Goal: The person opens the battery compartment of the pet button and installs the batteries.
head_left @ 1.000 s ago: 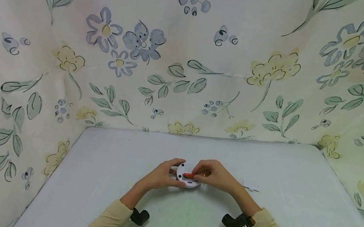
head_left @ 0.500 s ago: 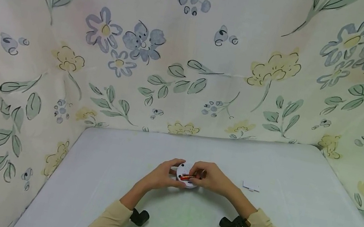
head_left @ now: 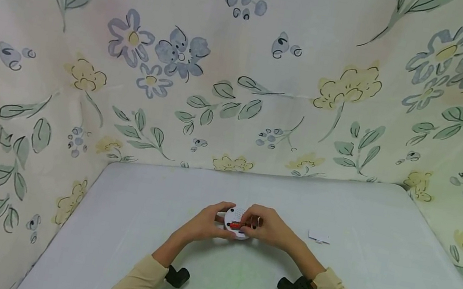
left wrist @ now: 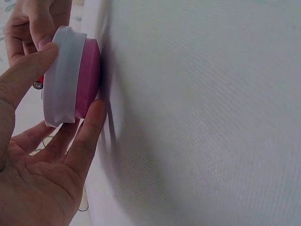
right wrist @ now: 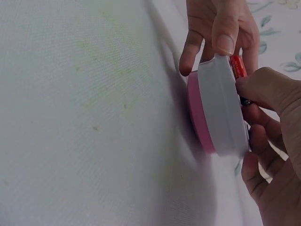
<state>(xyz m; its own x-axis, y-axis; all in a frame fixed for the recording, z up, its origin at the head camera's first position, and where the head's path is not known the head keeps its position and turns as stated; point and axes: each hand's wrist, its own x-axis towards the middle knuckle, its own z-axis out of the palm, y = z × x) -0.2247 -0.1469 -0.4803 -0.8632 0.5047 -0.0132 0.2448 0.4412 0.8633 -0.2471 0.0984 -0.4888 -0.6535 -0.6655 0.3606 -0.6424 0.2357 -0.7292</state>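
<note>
A small round device [head_left: 237,221], white on top with a pink base [left wrist: 87,77] [right wrist: 197,115], rests on the pale table [head_left: 234,284]. My left hand [head_left: 205,222] grips its left rim, thumb on the white edge [left wrist: 28,70]. My right hand [head_left: 269,227] pinches a red battery [head_left: 237,226] [right wrist: 237,66] at the device's upper face. In the head view the battery lies across the white face, partly hidden by my right fingers.
A small white flat piece [head_left: 319,237] lies on the table right of my hands. Floral cloth walls [head_left: 244,74] close in the table at the back and both sides. Black wrist camera mounts [head_left: 178,276] [head_left: 291,287] sit at my sleeves.
My right hand has shifted slightly left over the device, and the battery sits a little lower against the white face. The left hand and device have stayed put.
</note>
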